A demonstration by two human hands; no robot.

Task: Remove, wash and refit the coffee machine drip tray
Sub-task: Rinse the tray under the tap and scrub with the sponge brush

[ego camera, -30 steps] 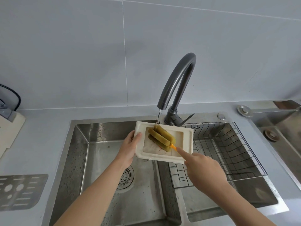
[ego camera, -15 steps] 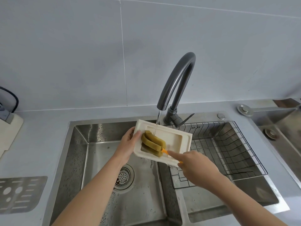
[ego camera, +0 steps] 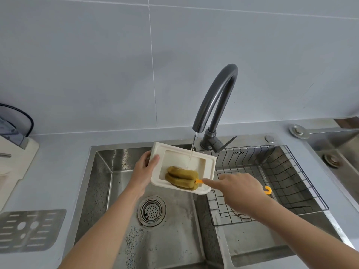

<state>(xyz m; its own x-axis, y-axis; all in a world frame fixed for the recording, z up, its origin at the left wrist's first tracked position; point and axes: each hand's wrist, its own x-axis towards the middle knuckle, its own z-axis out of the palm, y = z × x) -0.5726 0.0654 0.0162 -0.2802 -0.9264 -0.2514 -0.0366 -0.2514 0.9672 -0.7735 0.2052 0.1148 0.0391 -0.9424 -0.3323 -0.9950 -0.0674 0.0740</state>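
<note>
A cream drip tray (ego camera: 208,166) is held tilted over the left sink basin, under a thin stream of water from the dark faucet (ego camera: 217,98). My left hand (ego camera: 144,169) grips the tray's left edge. My right hand (ego camera: 239,191) holds an orange-handled sponge brush (ego camera: 182,178), forefinger stretched along the handle. Its olive-green sponge head presses into the tray's near inner side. The handle's orange hook end pokes out behind my right hand. The metal grille plate (ego camera: 29,230) of the tray lies flat on the counter at the lower left.
The steel sink (ego camera: 108,183) has a round drain strainer (ego camera: 151,210) below the tray. A black wire basket (ego camera: 272,181) fills the right basin. A cream appliance (ego camera: 13,158) with a black cable stands at the left edge. Another sink lies far right.
The sponge brush slid from the tray's upper left area down to its near side. The tray shifted slightly, and the water now lands on the bare tray floor above the sponge.
</note>
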